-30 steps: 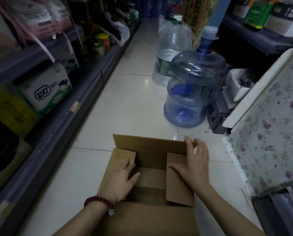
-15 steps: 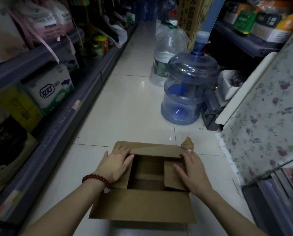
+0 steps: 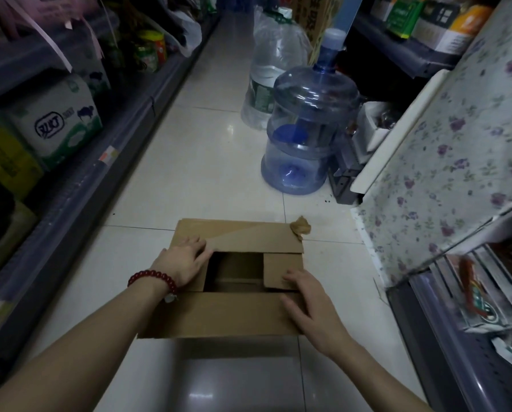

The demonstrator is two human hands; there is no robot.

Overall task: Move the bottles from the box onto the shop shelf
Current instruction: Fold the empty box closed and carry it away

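Both hands lie flat and ungripping on the box (image 3: 219, 313) flaps, our left hand (image 3: 183, 264) farther, right hand (image 3: 311, 304) nearer, its long axis crosswise before us, no bottles visible inside.

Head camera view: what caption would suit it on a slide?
In a shop aisle, left hand and right hand press flat on the flaps of a cardboard box on the floor.

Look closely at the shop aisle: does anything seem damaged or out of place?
Yes. A crumpled wad of brown tape sticks up from the cardboard box's far right corner, torn loose. Two big water jugs stand on the aisle floor.
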